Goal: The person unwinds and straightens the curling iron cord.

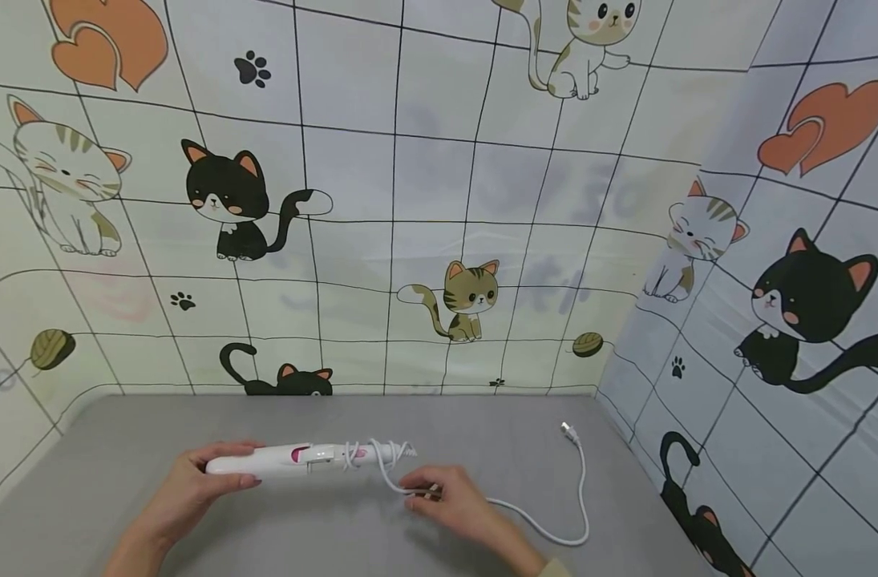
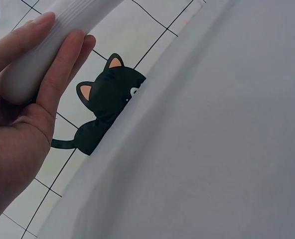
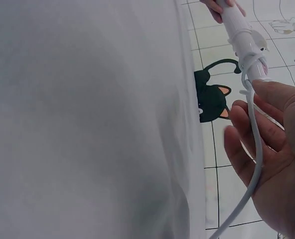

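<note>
A slim white hair styling iron [image 1: 276, 462] with pink details is held level above the grey table. My left hand [image 1: 193, 481] grips its rounded left end between thumb and fingers; the left wrist view shows the same hand [image 2: 25, 114] around the smooth white body [image 2: 35, 67]. A white cord [image 1: 381, 458] is wound in loops around the iron's right part. Just below and right of that end, my right hand [image 1: 456, 505] pinches the cord. In the right wrist view the cord [image 3: 256, 149] runs across my right hand's fingers [image 3: 262, 129].
The cord's free length curves over the grey table [image 1: 323, 537] to a USB plug [image 1: 569, 431] at the right. Behind and beside the table hangs a white gridded cloth [image 1: 352, 176] printed with cats, hearts and paw marks.
</note>
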{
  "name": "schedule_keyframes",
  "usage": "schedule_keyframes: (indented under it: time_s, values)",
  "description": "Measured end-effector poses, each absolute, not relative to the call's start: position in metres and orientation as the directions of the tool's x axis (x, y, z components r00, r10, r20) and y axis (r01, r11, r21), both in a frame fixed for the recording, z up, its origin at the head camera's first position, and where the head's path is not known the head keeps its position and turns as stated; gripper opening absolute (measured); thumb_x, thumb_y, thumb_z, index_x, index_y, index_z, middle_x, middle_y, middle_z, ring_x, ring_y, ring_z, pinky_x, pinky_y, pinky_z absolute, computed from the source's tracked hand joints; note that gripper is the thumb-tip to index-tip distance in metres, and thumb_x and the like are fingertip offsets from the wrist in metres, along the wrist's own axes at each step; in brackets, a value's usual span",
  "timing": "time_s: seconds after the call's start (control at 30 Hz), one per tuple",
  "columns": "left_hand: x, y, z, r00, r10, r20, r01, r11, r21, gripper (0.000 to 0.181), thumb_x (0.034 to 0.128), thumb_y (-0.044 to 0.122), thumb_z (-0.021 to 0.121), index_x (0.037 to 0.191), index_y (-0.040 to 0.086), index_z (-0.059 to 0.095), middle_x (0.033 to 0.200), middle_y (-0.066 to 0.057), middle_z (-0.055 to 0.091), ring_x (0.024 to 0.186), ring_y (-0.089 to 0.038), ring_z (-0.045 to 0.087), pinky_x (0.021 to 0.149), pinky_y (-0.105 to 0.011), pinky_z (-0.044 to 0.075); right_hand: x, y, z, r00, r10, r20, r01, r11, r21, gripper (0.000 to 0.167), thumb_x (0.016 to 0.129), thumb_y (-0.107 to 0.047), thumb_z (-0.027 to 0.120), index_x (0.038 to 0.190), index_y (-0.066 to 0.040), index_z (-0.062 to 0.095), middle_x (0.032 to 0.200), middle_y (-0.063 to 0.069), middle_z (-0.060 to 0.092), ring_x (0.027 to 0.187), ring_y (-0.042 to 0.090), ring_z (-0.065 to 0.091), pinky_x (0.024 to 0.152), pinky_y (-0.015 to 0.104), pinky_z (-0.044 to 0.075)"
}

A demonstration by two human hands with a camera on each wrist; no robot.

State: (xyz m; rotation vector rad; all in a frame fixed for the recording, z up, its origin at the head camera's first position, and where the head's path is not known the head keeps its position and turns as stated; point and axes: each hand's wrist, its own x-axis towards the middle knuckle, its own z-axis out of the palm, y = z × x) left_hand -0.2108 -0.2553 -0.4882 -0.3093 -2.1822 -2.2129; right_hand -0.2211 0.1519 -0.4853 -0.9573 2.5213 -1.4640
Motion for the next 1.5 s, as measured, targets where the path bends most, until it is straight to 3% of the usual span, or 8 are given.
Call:
schedule_keyframes:
  time_s: [0.23,0.37,0.6,0.73,1.0,1.23,1.33,1.5]
  values:
    - [-0.212,-0.259,-0.492,-0.969,0.149,0.197,0.189,-0.070,0.979,0.034,0.0822,-0.017,0.073,0.115,-0.006,0.073,0.119,0.002,0.074,0.106,-0.009,0.063,0.081,-0.027,0.058,-0.218,0.157,-0.490,-0.809,-0.469,0.355,-0.516,0.274,-0.812,0.014,0.091,-0.005,0.076,0.105,-0.004,0.079,0.097,0.005,0.077,0.089,0.006,0.068,0.076,0.022,0.057]
    - [-0.211,-0.262,-0.494,-0.971,0.135,0.200,0.189,-0.087,0.978,0.036,0.0816,-0.018,0.072,0.114,-0.005,0.074,0.117,0.003,0.075,0.105,-0.009,0.064,0.080,-0.028,0.059,-0.218,0.168,-0.486,-0.813,-0.387,0.436,-0.551,0.265,-0.791,0.011,0.089,0.001,0.076,0.099,-0.003,0.079,0.089,-0.002,0.076,0.081,0.003,0.066,0.067,0.022,0.057]
    - [-0.207,-0.268,-0.493,-0.972,0.138,0.192,0.185,-0.064,0.981,0.036,0.0808,-0.018,0.073,0.115,-0.008,0.073,0.118,0.004,0.074,0.112,-0.003,0.061,0.081,-0.026,0.058,-0.225,0.189,-0.493,-0.766,-0.362,0.531,-0.637,0.324,-0.699,0.011,0.082,0.005,0.080,0.092,-0.001,0.079,0.080,0.006,0.074,0.067,-0.004,0.050,0.053,0.017,0.044]
    - [-0.206,-0.271,-0.492,-0.968,0.167,0.190,0.180,-0.074,0.981,0.037,0.0811,-0.019,0.072,0.114,-0.003,0.076,0.119,0.002,0.074,0.110,-0.005,0.063,0.081,-0.028,0.059,-0.226,0.194,-0.496,-0.801,-0.312,0.511,-0.597,0.355,-0.719,0.011,0.083,0.007,0.079,0.091,0.000,0.078,0.077,0.009,0.072,0.063,-0.002,0.046,0.051,0.018,0.040]
    - [-0.206,-0.275,-0.493,-0.953,0.217,0.210,0.193,-0.095,0.977,0.036,0.0840,-0.019,0.069,0.116,-0.004,0.074,0.121,0.003,0.073,0.110,-0.010,0.064,0.082,-0.030,0.060,-0.228,0.204,-0.496,-0.854,-0.233,0.466,-0.521,0.405,-0.752,0.009,0.086,-0.004,0.081,0.093,-0.010,0.081,0.080,-0.002,0.073,0.064,0.000,0.050,0.054,0.018,0.043]
    - [-0.207,-0.282,-0.499,-0.902,0.248,0.353,0.268,-0.319,0.909,0.049,0.0840,-0.030,0.056,0.120,-0.002,0.074,0.125,-0.003,0.072,0.110,-0.014,0.066,0.084,-0.038,0.061,-0.230,0.219,-0.502,-0.905,-0.149,0.397,-0.414,0.521,-0.747,0.008,0.084,-0.003,0.082,0.088,-0.009,0.080,0.083,-0.002,0.075,0.076,0.002,0.062,0.067,0.022,0.053]
    - [-0.206,-0.286,-0.499,-0.900,0.218,0.376,0.284,-0.359,0.889,0.050,0.0840,-0.032,0.054,0.120,-0.003,0.073,0.125,-0.005,0.072,0.110,-0.014,0.067,0.085,-0.038,0.061,-0.230,0.228,-0.503,-0.917,-0.217,0.336,-0.399,0.536,-0.743,0.007,0.084,-0.002,0.081,0.088,-0.007,0.080,0.083,0.000,0.075,0.076,0.002,0.062,0.067,0.022,0.053]
    - [-0.204,-0.287,-0.497,-0.916,0.195,0.350,0.277,-0.325,0.904,0.048,0.0837,-0.031,0.056,0.119,-0.004,0.073,0.124,-0.004,0.072,0.110,-0.013,0.066,0.084,-0.038,0.061,-0.227,0.238,-0.503,-0.874,-0.414,0.255,-0.451,0.495,-0.743,0.003,0.087,-0.007,0.080,0.090,-0.006,0.080,0.086,0.000,0.076,0.080,0.002,0.064,0.070,0.023,0.054]
